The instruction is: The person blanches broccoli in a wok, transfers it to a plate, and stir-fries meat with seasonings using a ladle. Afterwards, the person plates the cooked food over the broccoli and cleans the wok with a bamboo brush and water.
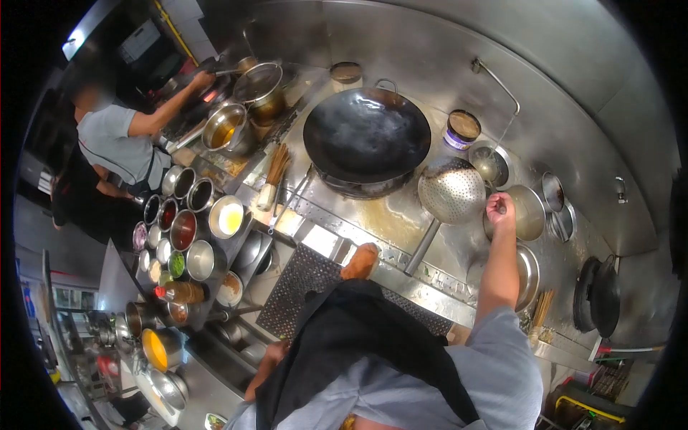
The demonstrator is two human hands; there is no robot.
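Note:
My right hand (pixel 501 208) is closed around the handle of a ladle; its round bowl (pixel 487 166) sits under the tap (pixel 507 89), where a thin stream of water runs down. Just left of that hand lies a perforated strainer (pixel 451 192) with its handle pointing toward me. A large metal pot (pixel 529 213) stands right beside the hand. The big black wok (pixel 367 136) rests on the burner, dark inside with a little haze over it. Low by my apron, my left hand (pixel 275 354) is partly visible near the counter; its fingers are too small and hidden to read.
To the left stand several metal containers of sauces and chopped ingredients, with a bottle (pixel 183 292) among them. A bamboo brush (pixel 278 165) leans left of the wok. A co-worker (pixel 118 136) handles a pan at the far left. Black woks (pixel 605 297) hang at right.

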